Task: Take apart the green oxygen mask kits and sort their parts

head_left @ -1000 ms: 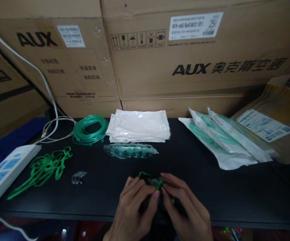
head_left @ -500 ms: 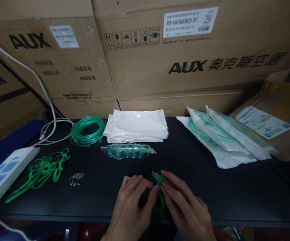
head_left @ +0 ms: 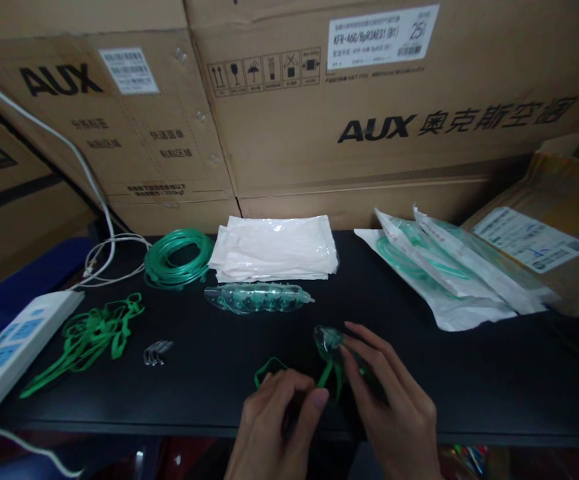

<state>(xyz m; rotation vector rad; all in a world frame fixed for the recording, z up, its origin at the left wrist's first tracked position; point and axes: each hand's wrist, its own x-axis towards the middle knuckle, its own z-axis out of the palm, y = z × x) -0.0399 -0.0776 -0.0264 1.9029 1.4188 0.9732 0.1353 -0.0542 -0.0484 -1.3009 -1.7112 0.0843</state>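
Between the fingers and thumb of my right hand (head_left: 394, 393) is a small, clear green-tinted oxygen mask (head_left: 324, 338), its far side partly covered by the fingers. My left hand (head_left: 282, 413) pinches a green elastic strap (head_left: 326, 372) that hangs from the mask, and part of the strap loops out beyond the left knuckles. Both hands are over the front of the black table. Past them lies a row of nested clear green masks (head_left: 259, 298). Several small bent metal strips (head_left: 157, 353) lie to the left, beside a tangle of green elastic straps (head_left: 94, 333).
A coil of green tubing (head_left: 178, 260) and a stack of white packets (head_left: 274, 250) lie at the back. Packaged green tubing sets (head_left: 429, 267) are at right by an opened carton (head_left: 529, 227). A white power strip (head_left: 14, 340) borders the left; large cardboard boxes (head_left: 279, 147) wall the back.
My hands have moved apart, the right one going right and up with the mask. The strap now stretches between them, and more of the mask shows.
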